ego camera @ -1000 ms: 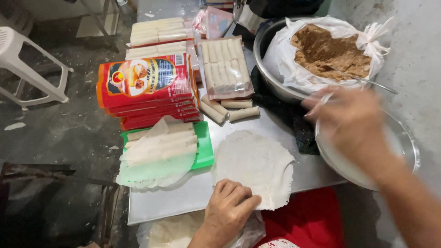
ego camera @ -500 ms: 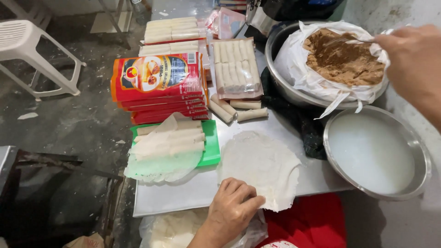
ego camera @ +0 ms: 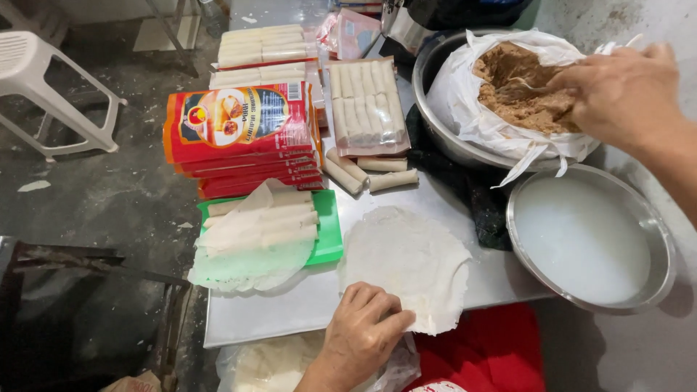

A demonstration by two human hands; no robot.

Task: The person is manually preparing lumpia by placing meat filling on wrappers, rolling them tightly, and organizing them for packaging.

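A: Presently, a thin round wrapper (ego camera: 406, 265) is being held flat on the metal table (ego camera: 290, 308), near its front edge, by the left hand (ego camera: 363, 337). The fingers (ego camera: 385, 319) are being pressed, curled and close together, on the wrapper's near rim; nothing is being enclosed by them.

B: And the right hand (ego camera: 621, 91)?

A: It is being reached into the brown filling (ego camera: 523, 83), which is being kept in a white plastic bag (ego camera: 465, 109) inside a steel bowl (ego camera: 435, 123) at the table's back right. The fingers are being drawn narrowly together over what looks like a thin utensil (ego camera: 526, 91) standing in the filling. Whether the handle is truly being gripped cannot be told; it is being hidden by the hand.

B: How is the step best being handled?

A: As a judgement: a modest portion is being called for, since the wrapper looks fragile and its edge ragged. The left hand's pressure is best being kept light and at the rim only, so that the middle is being left free.

B: Surroundings?

A: A pan of milky liquid (ego camera: 584, 236) is sitting at the right edge, just beside the wrapper. Finished rolls (ego camera: 370, 170) are lying behind it, a tray of packed rolls (ego camera: 363, 101) further back, red packets (ego camera: 239, 134) stacked toward the left edge, and more rolls on a green board (ego camera: 330, 232) at the front left.
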